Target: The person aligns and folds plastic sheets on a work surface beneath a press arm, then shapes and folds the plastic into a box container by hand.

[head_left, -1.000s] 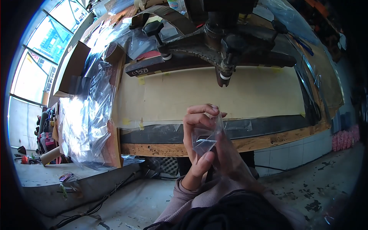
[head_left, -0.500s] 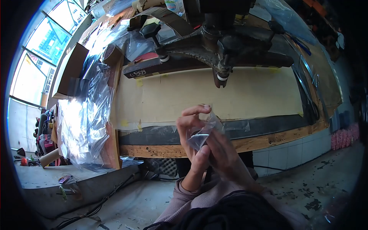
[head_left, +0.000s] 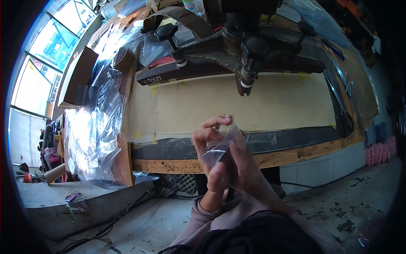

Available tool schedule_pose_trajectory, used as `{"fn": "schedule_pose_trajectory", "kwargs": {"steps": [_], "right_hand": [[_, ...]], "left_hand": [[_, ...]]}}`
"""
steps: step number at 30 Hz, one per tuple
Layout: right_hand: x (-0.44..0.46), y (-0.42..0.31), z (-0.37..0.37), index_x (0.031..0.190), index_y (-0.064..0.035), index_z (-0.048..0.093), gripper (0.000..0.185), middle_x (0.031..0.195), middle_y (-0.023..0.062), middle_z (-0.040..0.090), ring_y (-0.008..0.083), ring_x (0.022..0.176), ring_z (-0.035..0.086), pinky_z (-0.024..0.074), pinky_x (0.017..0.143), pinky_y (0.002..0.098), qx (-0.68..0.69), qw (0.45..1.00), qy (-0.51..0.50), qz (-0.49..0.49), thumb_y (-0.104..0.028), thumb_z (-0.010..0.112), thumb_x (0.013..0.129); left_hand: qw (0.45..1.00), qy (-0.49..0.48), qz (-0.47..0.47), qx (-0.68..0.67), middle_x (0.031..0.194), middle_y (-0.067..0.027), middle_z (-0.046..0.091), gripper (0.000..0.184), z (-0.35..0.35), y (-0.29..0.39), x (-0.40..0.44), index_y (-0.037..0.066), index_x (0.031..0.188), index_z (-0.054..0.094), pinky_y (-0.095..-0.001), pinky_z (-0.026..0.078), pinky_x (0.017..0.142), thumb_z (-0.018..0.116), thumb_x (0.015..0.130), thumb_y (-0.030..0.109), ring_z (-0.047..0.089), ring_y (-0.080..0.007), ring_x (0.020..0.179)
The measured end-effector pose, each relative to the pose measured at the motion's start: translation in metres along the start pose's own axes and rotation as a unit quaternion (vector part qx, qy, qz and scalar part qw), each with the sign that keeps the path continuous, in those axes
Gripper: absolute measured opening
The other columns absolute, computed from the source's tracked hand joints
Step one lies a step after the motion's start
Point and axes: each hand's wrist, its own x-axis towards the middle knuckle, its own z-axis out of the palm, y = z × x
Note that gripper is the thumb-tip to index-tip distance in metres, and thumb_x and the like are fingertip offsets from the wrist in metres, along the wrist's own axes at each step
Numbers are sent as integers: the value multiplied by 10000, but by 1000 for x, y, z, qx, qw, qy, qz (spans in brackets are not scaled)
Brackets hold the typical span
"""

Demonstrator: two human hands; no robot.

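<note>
A clear plastic piece (head_left: 216, 153) is held up between my two hands, in front of the bench's near edge. My left hand (head_left: 210, 146) is curled round its left side, the thumb low and the fingertips at its upper corner. On the right, my right hand (head_left: 247, 167) lies against the plastic, partly seen through it; its fingertips are hard to make out. Beyond the hands is a cream sheet (head_left: 182, 101) taped on the bench, with a dark strip (head_left: 296, 139) along its near side.
A black metal press frame (head_left: 241, 55) stands over the far side of the sheet. Crumpled clear plastic (head_left: 95, 135) is heaped on the left beside a cardboard box (head_left: 78, 78). The wooden bench edge (head_left: 169, 166) runs across, near my hands. Cables lie at lower left.
Over the last second both hands and the plastic have shifted a little left. The plastic has tilted, and my left fingers have bent lower.
</note>
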Motion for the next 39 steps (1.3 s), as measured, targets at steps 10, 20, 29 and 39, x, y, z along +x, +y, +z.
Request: {"fn": "schedule_pose_trajectory", "kwargs": {"steps": [10, 20, 29, 39], "right_hand": [[-1, 0, -10, 1244, 64, 485, 478, 1285, 295, 493, 380, 1080, 601, 552, 812, 374, -109, 978, -1, -176, -130, 633, 834], [-1, -10, -9, 1247, 87, 467, 485, 1268, 306, 501, 378, 1098, 596, 557, 815, 351, -194, 967, 27, -160, -120, 626, 837], [-6, -4, -17, 1381, 38, 315, 736, 1367, 325, 378, 433, 1181, 507, 460, 951, 466, -3, 994, -78, -77, -60, 706, 765], [1, -12, -17, 1282, 44, 462, 571, 1296, 290, 455, 391, 1102, 579, 535, 863, 385, -122, 984, -54, -115, 15, 666, 750]], "left_hand": [[999, -5, 29, -39, 1144, -261, 421, 510, 1, -4, -5, 69, 1051, 360, -528, 516, 808, 509, 668, 371, 385, -377, 1145], [997, 25, 32, -62, 1137, -271, 443, 502, -2, -5, -10, 83, 1034, 344, -544, 404, 915, 586, 717, 388, 381, -376, 1155], [998, 8, 64, -12, 1110, -295, 454, 502, -8, -6, -6, 52, 1006, 354, -496, 539, 769, 561, 691, 383, 403, -408, 1131], [998, -21, -54, 3, 1067, -235, 435, 635, -12, 4, 3, -41, 1028, 431, -512, 545, 834, 596, 660, 450, 410, -362, 1144]]}}
